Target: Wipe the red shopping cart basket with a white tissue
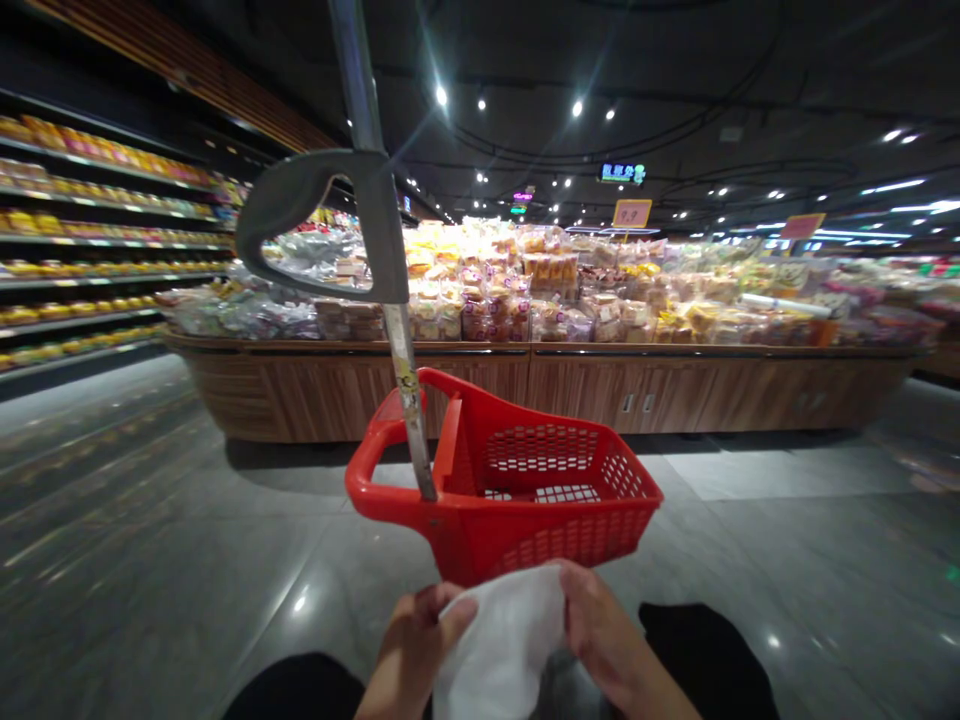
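Note:
My left hand (pixel 424 645) and my right hand (pixel 600 630) pinch opposite sides of a white plastic bag (pixel 502 645), low in the view. The bag's lower part runs out of the frame. Just beyond the bag stands a red plastic shopping basket (pixel 570 540) with perforated walls, its near corner close to the bag. A metal pole (pixel 401 370) rises from the basket and ends in a grey looped handle (pixel 315 210). Neither hand touches the pole.
A wood-fronted display counter (pixel 525 390) piled with packaged baked goods stands ahead on a polished grey floor (pixel 187 520). Lit shelves of packaged goods (pixel 97 230) line the left. Dark clothing (pixel 705 660) shows at the bottom edge.

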The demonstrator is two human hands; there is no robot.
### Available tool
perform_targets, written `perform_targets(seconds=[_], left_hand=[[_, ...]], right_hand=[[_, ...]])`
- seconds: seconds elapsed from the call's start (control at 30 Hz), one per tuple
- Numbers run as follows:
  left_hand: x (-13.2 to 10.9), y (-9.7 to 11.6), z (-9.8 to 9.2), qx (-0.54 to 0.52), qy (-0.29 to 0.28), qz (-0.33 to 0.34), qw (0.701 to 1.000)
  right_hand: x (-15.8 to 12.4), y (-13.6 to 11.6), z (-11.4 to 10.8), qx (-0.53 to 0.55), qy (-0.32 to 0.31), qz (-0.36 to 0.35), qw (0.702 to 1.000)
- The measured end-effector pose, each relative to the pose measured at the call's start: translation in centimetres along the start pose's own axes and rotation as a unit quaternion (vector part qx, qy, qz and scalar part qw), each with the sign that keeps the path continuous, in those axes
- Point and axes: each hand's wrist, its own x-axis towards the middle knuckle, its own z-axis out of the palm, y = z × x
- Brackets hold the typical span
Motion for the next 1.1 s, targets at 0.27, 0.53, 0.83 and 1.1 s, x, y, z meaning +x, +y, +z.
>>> perform_targets(seconds=[0.27, 0.53, 0.83, 1.1], left_hand=[[0.0, -0.7, -0.7, 0.057, 0.001, 0.067, 0.996], [-2.1, 1.2, -2.4, -0.051, -0.188, 0.043, 0.98], [-0.6, 2.2, -0.5, 0.091, -0.246, 0.056, 0.963], [-0.4, 0.6, 0.7, 0.11, -0.007, 0.113, 0.987]], right_hand=[[0.9, 1.2, -1.1, -0.129, 0.111, -0.027, 0.985], [-0.1, -1.0, 0.4, -0.298, 0.082, -0.162, 0.937], [0.7, -1.1, 3.3, -0.239, -0.036, -0.098, 0.965], [0.6, -0.3, 1.4, -0.122, -0.031, -0.047, 0.991]])
